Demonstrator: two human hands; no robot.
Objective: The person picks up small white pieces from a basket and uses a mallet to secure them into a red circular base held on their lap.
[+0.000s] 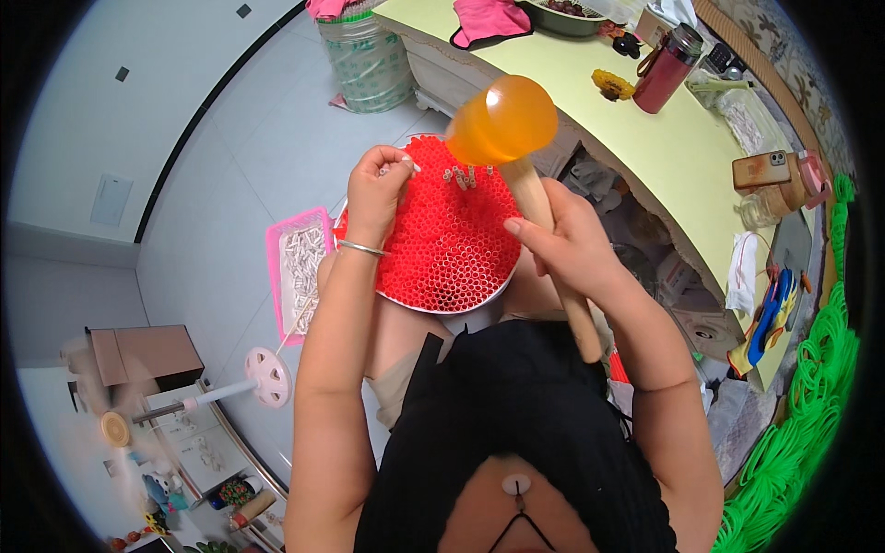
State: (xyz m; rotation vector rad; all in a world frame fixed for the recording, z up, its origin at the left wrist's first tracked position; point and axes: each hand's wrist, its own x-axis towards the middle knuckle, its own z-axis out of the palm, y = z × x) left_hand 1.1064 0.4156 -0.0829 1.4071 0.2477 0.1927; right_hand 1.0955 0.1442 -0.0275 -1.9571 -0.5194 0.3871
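My right hand (576, 241) grips the wooden handle of a mallet (505, 124). Its shiny orange head is raised over the far right part of a bundle of red tubes (433, 226). The tubes are packed upright with their open ends facing up, inside a round, white-rimmed holder between my knees. My left hand (376, 192) is closed in a pinch over the bundle's far left, with a small white piece (416, 168) at the fingertips. Several short pale pegs (466, 177) stick up from the tubes near the mallet head.
Left of the bundle, a pink basket (274, 267) holds many small white pieces. A pale yellow-green table (544, 60) curves along the right, bearing a red flask (668, 72) and a phone (761, 171). Green cord (797, 424) lies at far right; a fan (115, 429) stands lower left.
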